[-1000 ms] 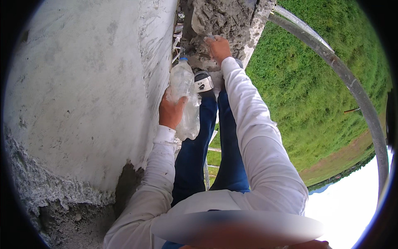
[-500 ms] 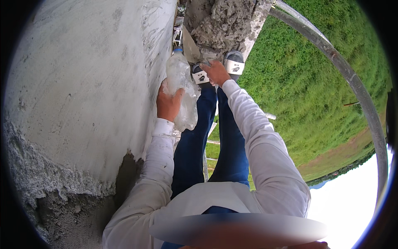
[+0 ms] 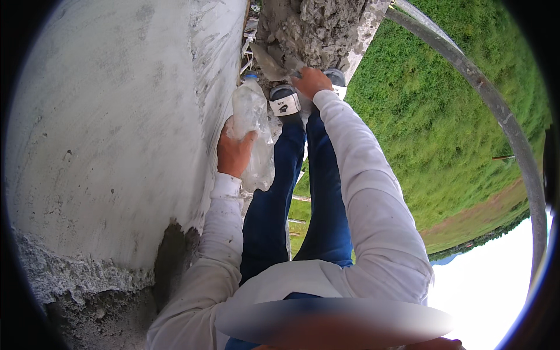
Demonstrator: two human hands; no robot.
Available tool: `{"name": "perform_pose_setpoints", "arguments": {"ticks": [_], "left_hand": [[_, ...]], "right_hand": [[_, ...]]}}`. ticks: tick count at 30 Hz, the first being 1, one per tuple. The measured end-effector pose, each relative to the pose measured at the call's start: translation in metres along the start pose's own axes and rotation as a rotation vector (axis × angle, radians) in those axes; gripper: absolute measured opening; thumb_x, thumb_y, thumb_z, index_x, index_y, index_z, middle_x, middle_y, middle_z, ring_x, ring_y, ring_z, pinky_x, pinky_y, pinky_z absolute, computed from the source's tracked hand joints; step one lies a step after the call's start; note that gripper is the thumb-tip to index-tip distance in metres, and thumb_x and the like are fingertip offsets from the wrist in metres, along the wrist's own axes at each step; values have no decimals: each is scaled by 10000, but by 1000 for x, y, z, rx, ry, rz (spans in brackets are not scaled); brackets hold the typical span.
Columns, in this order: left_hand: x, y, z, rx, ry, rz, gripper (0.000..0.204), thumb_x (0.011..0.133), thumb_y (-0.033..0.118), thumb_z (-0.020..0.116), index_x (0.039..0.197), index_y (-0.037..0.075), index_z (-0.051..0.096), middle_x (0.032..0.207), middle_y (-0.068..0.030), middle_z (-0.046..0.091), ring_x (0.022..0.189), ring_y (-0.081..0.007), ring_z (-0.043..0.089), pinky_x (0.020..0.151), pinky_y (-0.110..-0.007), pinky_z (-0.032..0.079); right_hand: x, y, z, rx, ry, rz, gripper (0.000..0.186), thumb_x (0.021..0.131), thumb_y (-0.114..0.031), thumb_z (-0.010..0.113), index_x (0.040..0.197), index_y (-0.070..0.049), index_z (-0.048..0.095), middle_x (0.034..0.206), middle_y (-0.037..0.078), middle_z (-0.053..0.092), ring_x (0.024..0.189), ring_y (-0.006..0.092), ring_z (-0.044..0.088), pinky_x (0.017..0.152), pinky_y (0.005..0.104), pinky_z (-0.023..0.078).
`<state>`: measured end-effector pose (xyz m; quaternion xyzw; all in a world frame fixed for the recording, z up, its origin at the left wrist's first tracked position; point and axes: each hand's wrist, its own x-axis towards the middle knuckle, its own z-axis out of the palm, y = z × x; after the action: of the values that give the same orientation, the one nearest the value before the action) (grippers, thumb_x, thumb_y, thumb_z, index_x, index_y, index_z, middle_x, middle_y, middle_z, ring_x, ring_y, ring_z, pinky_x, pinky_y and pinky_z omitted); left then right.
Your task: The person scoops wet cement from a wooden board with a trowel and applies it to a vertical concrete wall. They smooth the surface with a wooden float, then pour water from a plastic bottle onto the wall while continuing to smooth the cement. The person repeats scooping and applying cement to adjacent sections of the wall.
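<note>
The pale plastered wall [image 3: 116, 116] takes up my whole left side, so I have little room between it and the legs. On my right, the grassy ground [image 3: 437, 134] lies open beyond the edge, crossed only by a curved grey pipe [image 3: 496, 105]. Ahead, the board [image 3: 370, 26] has a pitted right edge, and lumpy wet mortar [image 3: 321, 35] covers most of it up to the sandals [image 3: 284, 103].

My clear plastic bottle [image 3: 255, 119] is between the wall and the legs, dented and cloudy, its neck pointing away from me; I can't tell how much liquid it holds. The trowel [image 3: 266, 62], with a flat, dull grey-brown blade, is just beyond the bottle's neck, beside the mortar. My left hand [image 3: 234, 153] clasps the bottle's middle, thumb across the front, other fingers mostly hidden. My right hand [image 3: 314, 80] has its fingers curled around the trowel's handle. Smallest is the bottle's blue cap [image 3: 251, 76].
</note>
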<state>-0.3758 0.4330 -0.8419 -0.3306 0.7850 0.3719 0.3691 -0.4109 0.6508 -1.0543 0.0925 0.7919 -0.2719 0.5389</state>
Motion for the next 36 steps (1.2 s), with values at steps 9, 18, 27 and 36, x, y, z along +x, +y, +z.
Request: {"name": "perform_pose_setpoints", "arguments": {"ticks": [9, 18, 27, 36], "left_hand": [[-1, -12, 3, 57, 15, 75, 523, 880, 155, 742, 1338, -48, 590, 1210, -204, 705, 1094, -302, 691, 966, -395, 526], [-12, -1, 4, -32, -7, 101, 536, 881, 147, 742, 1356, -45, 585, 1231, -182, 704, 1130, -280, 680, 991, -389, 516], [-5, 10, 9, 19, -6, 132, 541, 879, 173, 748, 1353, -37, 593, 1215, -182, 713, 1112, -300, 686, 983, -398, 522], [-9, 22, -10, 108, -17, 88, 516, 826, 220, 763, 1270, -21, 658, 1187, -239, 724, 1083, -392, 704, 959, -442, 545]], "right_hand": [[-2, 14, -97, -159, 81, 52, 481, 948, -476, 644, 1229, -94, 724, 1232, 190, 732, 1169, 371, 694, 1012, 493, 542], [-24, 42, -162, 78, -44, -25, 460, 952, -441, 681, 1157, -31, 714, 972, 197, 738, 728, 302, 718, 692, 446, 583], [28, 34, -168, 650, 49, 193, 463, 980, -406, 687, 692, -58, 585, 539, 52, 539, 423, 195, 500, 425, 383, 457], [-68, 44, -137, 525, -11, 70, 323, 961, -325, 659, 1081, -25, 665, 801, 146, 678, 706, 295, 687, 683, 473, 560]]}}
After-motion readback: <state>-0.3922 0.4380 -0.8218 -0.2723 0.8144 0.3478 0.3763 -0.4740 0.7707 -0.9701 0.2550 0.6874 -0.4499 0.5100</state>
